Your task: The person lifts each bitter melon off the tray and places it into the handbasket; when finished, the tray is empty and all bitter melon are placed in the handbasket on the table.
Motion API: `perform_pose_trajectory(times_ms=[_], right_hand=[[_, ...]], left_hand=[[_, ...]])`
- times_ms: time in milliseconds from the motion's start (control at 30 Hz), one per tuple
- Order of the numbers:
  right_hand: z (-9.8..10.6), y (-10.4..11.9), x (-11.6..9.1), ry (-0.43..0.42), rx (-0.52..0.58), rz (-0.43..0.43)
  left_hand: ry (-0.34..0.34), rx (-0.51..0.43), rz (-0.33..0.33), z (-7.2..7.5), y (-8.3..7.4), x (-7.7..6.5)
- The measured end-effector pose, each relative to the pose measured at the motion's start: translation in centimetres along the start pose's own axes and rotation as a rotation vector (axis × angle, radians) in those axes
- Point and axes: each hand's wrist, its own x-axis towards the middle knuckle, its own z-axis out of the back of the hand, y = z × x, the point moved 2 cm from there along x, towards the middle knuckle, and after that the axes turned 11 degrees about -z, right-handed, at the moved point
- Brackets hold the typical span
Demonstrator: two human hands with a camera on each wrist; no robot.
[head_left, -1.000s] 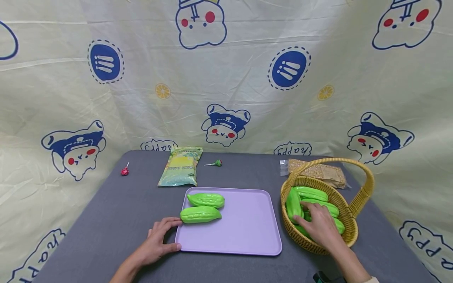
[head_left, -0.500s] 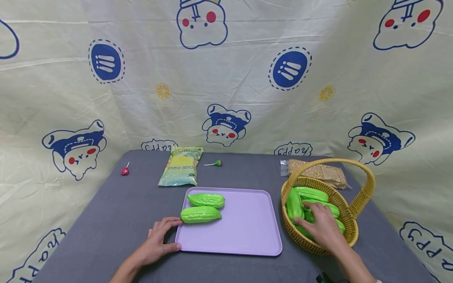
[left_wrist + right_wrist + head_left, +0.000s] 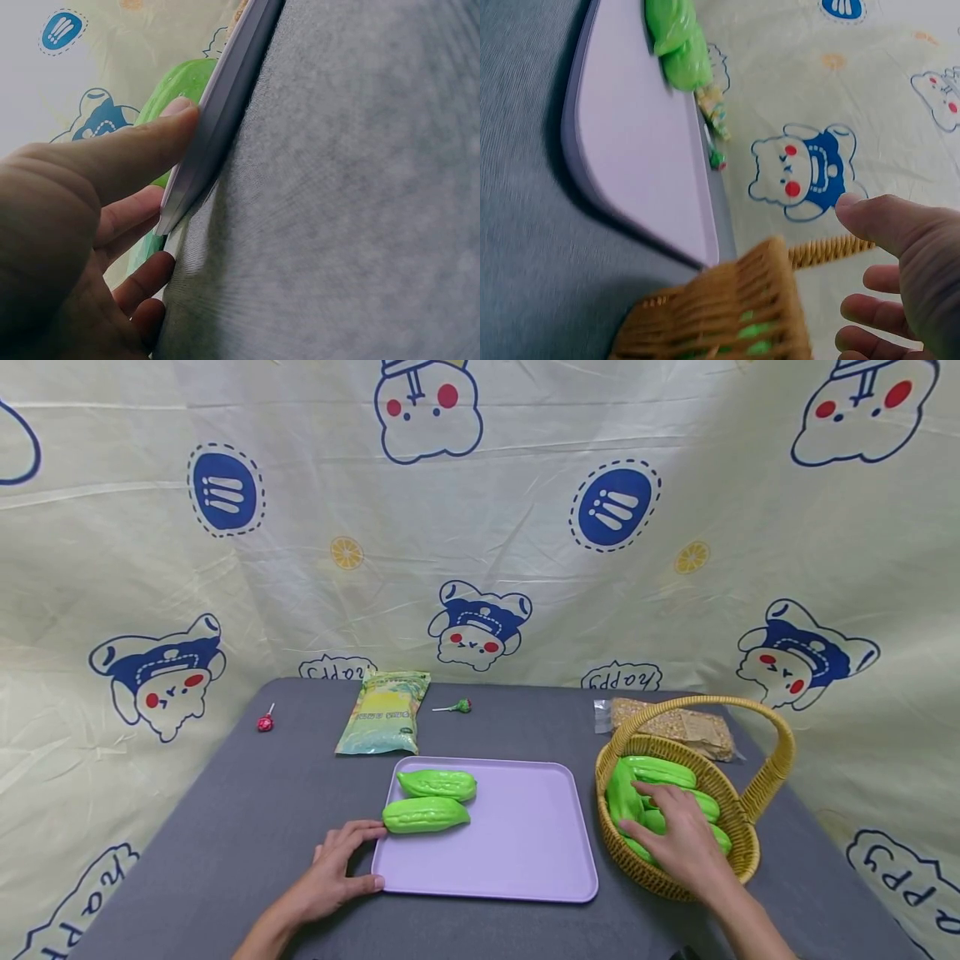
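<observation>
A lilac tray (image 3: 525,835) lies on the table with two green bitter melons, the far one (image 3: 438,785) and the near one (image 3: 426,815), side by side in its left part. My left hand (image 3: 333,868) touches the tray's left edge with thumb and fingertips apart; in the left wrist view the thumb lies against the rim. To the right stands a wicker basket (image 3: 738,827) with several bitter melons. My right hand (image 3: 678,835) reaches over them, fingertips at the leftmost bitter melon (image 3: 622,797). In the right wrist view its thumb and fingers are spread, with nothing between them.
Behind the tray lie a green-yellow packet (image 3: 386,714) and a green lollipop (image 3: 461,706). A red lollipop (image 3: 265,723) is at the far left. A clear bag of grains (image 3: 675,727) lies behind the basket, whose handle (image 3: 705,700) arches up. A printed cloth hangs behind.
The fingers of my right hand have shifted slightly left, over the edge of the leftmost bitter melon in the basket. My left hand and the tray have stayed in place.
</observation>
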Motion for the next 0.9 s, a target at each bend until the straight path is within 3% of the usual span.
perform_pose_trajectory(times_ms=[300,600,900], right_hand=[[-0.7,2.9,-0.2,-0.090,0.072,0.138],[-2.5,5.4,-0.3,-0.065,0.116,0.204],[-5.5,8.0,-0.4,-0.047,0.130,0.357]], left_hand=[[-0.010,0.004,-0.012,-0.1,0.1,0.0],[-0.023,0.004,-0.027,-0.1,0.1,-0.1],[-0.012,0.000,-0.013,0.0,0.1,0.0]])
